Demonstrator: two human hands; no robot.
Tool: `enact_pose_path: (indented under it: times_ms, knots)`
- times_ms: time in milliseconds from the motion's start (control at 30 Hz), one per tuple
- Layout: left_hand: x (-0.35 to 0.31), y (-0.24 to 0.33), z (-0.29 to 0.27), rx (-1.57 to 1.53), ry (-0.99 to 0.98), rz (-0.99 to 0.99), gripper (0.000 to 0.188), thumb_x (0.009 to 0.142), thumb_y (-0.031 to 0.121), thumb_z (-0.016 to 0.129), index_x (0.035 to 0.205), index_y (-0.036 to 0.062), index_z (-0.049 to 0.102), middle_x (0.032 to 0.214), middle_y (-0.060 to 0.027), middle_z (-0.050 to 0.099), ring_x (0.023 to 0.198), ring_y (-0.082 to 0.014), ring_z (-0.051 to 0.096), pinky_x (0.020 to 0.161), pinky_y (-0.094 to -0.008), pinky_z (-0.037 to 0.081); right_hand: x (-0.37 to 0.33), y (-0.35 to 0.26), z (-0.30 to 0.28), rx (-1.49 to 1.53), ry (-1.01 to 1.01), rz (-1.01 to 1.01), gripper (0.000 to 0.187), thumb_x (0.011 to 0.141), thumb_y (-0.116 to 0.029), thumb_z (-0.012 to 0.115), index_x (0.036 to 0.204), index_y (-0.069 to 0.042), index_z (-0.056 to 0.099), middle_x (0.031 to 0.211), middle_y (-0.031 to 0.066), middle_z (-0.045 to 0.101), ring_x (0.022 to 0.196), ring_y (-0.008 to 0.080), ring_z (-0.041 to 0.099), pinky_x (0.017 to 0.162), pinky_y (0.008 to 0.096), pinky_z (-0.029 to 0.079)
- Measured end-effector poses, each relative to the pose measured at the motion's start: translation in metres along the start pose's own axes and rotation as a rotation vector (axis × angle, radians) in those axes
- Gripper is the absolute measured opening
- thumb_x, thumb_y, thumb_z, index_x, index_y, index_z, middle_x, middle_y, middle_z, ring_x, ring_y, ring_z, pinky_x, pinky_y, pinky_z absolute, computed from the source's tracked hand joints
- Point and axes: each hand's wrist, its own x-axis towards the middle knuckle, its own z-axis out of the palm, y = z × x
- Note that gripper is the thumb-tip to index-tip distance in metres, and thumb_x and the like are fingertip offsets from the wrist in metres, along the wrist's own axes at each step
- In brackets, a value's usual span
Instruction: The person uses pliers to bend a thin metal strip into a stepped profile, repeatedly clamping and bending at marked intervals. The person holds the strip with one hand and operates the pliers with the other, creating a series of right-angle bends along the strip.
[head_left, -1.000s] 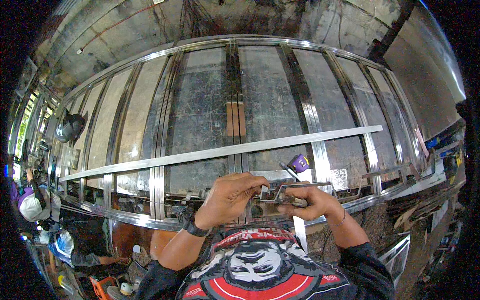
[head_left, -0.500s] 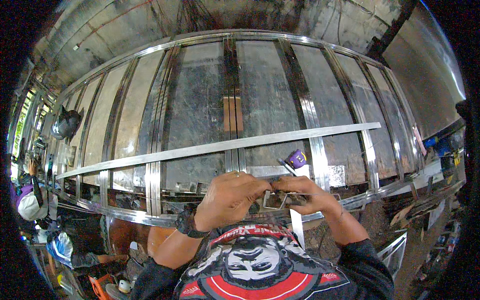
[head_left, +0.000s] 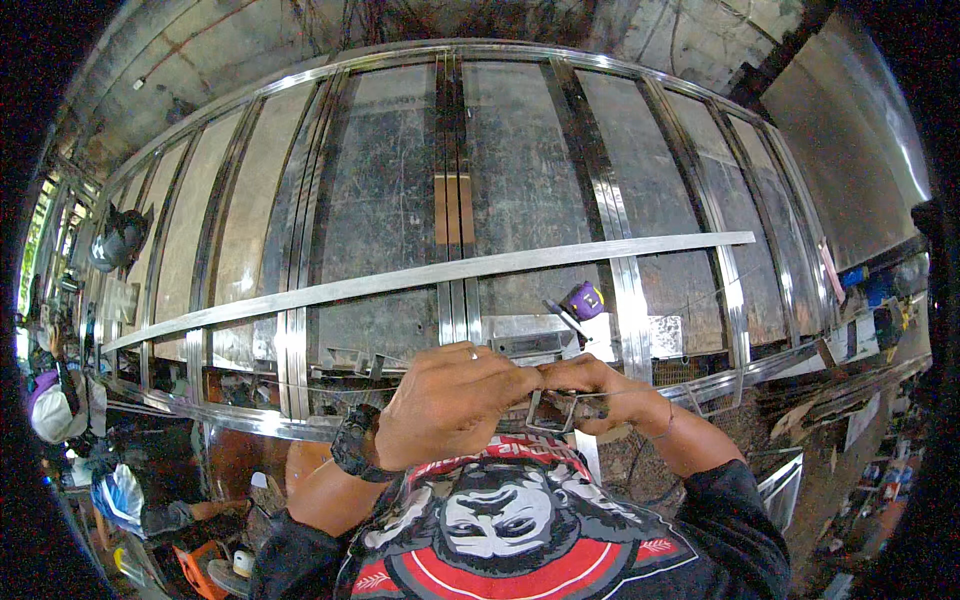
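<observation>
In front of my chest, a short piece of square metal tube (head_left: 553, 411) is held with its open end toward me. My right hand (head_left: 598, 388) is closed around its right side, fingers bent over the top. My left hand (head_left: 465, 398), with a ring and a wrist watch, is closed, and its fingertips meet the tube's upper left edge. The left fingertips are partly hidden. Just beyond the hands lie a purple tape measure (head_left: 583, 300) and a thin dark stick-like thing (head_left: 566, 320). A long flat silver metal bar (head_left: 430, 274) lies slantwise farther off.
A wide metal frame (head_left: 290, 345) with several crossbars over dark sheets fills the view ahead. At its far left sits a dark helmet-like thing (head_left: 118, 240). On the left, another person wears a white cap (head_left: 60, 412). An orange tool (head_left: 192, 572) lies at lower left.
Both hands stay together at the tube piece, which has turned slightly. My right-hand fingers have shifted over its top. The frame, bar and tape measure appear slightly higher and more left in view.
</observation>
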Motion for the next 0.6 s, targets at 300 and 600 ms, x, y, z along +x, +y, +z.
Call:
enact_pose_path:
  times_ms: [300,600]
  knots:
    - [0.009,0.008,-0.012,0.0,-0.1,0.038,0.038,0.072,-0.003,0.069,0.11,0.0056,0.068,0.089,-0.0088,0.071,0.083,-0.028,0.071,0.073,-0.0405,0.057,-0.004,0.025,0.014,0.168,-0.038,-0.087,0.051,0.07,-0.024,0.074,0.114,-0.002,0.066,0.107,0.0171,0.07,0.099,0.0351,0.069,0.091,0.0439,0.052]
    - [0.006,0.007,-0.011,-0.003,-0.077,0.082,0.039,0.072,0.0,0.069,0.111,0.0059,0.068,0.093,-0.0079,0.071,0.08,-0.0276,0.069,0.07,-0.0389,0.055,0.003,0.02,0.018,0.145,0.007,-0.208,0.038,0.075,-0.017,0.073,0.109,-0.003,0.066,0.097,0.0148,0.067,0.086,0.0343,0.065,0.08,0.042,0.052]
